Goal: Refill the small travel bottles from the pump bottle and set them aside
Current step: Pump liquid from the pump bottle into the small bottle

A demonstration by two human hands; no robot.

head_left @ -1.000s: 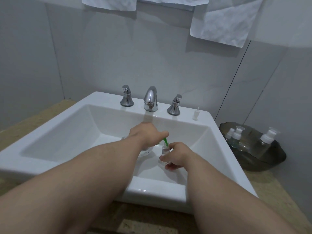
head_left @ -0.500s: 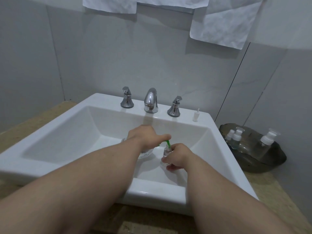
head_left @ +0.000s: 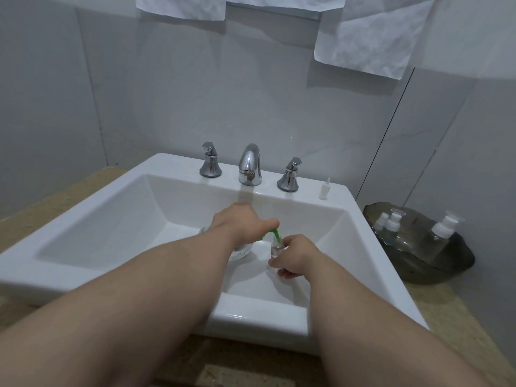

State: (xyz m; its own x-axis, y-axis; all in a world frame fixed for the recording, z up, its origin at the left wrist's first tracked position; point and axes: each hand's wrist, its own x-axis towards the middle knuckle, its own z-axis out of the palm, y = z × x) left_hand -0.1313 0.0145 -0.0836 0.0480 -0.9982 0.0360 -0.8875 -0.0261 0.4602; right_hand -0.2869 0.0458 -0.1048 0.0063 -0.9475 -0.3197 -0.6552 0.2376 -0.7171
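Note:
Inside the white sink [head_left: 279, 311], my right hand [head_left: 297, 258] grips a small clear travel bottle [head_left: 276, 250] held upright. My left hand [head_left: 241, 223] rests on top of a clear pump bottle [head_left: 240, 250], which it mostly hides. The pump's green nozzle [head_left: 275, 236] points down into the small bottle's open neck. A small white cap with a thin tip [head_left: 324, 189] stands on the sink's back ledge at the right. Three more clear bottles with white pump or spray tops [head_left: 391, 227] [head_left: 444, 233] [head_left: 380, 221] sit in a dark bowl [head_left: 435, 272] to the right of the sink.
A chrome tap [head_left: 249, 166] with two chrome handles [head_left: 210, 160] [head_left: 289, 175] lines the back ledge. White cloths [head_left: 368, 34] hang on the grey tiled wall. A speckled beige counter [head_left: 458, 325] surrounds the sink.
Both hands stay in the basin on their bottles; my left hand has settled slightly lower on the pump. The view has tilted a little.

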